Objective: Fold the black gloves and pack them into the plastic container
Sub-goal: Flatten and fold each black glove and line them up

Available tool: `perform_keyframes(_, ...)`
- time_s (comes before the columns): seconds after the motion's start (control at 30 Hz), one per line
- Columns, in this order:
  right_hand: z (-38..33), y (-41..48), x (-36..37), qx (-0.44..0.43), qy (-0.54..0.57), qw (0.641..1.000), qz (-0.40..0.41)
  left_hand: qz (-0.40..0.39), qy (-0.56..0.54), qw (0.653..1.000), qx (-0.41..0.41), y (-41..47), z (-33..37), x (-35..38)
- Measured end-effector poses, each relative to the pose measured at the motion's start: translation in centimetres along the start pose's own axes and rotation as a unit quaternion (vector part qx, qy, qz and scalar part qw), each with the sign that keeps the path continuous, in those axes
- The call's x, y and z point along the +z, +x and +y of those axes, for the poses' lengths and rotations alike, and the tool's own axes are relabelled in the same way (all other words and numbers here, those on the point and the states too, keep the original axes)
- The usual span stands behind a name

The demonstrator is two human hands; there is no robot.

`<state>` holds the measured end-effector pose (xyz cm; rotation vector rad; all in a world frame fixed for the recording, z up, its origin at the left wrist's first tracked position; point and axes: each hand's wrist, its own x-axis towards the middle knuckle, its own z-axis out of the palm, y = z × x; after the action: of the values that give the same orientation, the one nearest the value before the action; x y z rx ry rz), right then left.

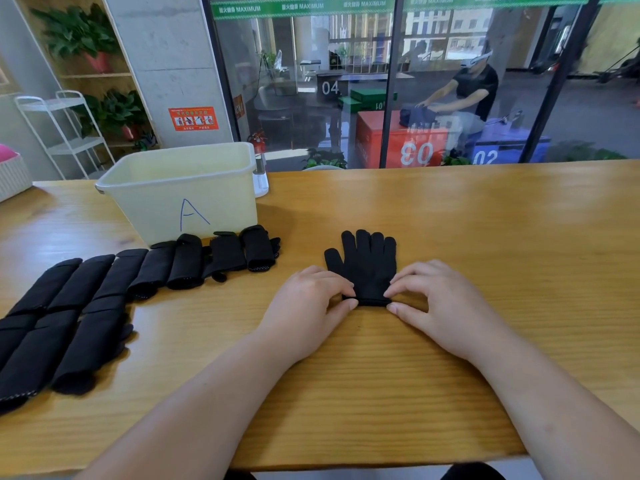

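Flat black knit glove (367,268) lies on the wooden worktop (485,237), fingers pointing away, to the right of the pale plastic container marked "A" (149,202) & apart from it. Left hand (308,303) & right hand (436,299) each pinch a corner of its cuff. Looks like the start of the fold: lift both corners evenly, keep the cuff edge straight, carry it fwd over the palm w/o dragging the glove, then press flat. Count: 1 unfolded glove, 1 container. Folded black gloves (187,261) at left: approx. 10. They overlap, so exact no. unclear.
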<state>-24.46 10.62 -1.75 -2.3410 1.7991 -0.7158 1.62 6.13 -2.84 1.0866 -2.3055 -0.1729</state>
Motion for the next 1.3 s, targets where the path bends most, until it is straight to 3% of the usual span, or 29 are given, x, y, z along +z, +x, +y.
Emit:
perform_keyframes(0.33, -0.2, 0.3, 0.5, -0.014, -0.009, 1.0, 0.014, -0.008, -0.057, 0.998, -0.035, -0.1, -0.2, -0.2)
perform_keyframes(0.57, -1.2, 0.5, 0.6, 0.011, 0.006, 1.0, 0.021, -0.016, -0.013, 0.999, 0.027, -0.3, 0.4, -0.2)
perform_keyframes(0.67, -1.5, 0.9, 1.3, 0.041, -0.057, 0.997, -0.026, -0.031, -0.006, 0.999, 0.033, -0.3, 0.5, -0.2)
perform_keyframes(0.83, -2.2, 2.5, 0.7, 0.071, -0.119, 0.99, 0.025, -0.039, -0.01, 0.998, 0.043, -0.3, 0.4, -0.3)
perform_keyframes(1.0, -1.7, 6.6, 1.0, 0.129, -0.11, 0.975, -0.146, -0.049, -0.014, 0.998, 0.046, -0.3, 0.4, -0.4)
perform_keyframes(1.03, -1.5, 6.9, 1.2, 0.148, -0.132, 0.969, -0.15, -0.051, -0.015, 0.997, 0.048, -0.4, 0.5, -0.4)
perform_keyframes(1.13, -1.8, 8.0, 1.8, 0.158, -0.182, 0.967, -0.078, -0.055, -0.018, 0.997, 0.054, -0.4, 0.3, -0.5)
perform_keyframes(1.3, -1.3, 10.5, 3.2, 0.125, -0.138, 0.981, -0.062, -0.054, -0.028, 0.997, 0.053, -0.3, -0.1, -0.6)
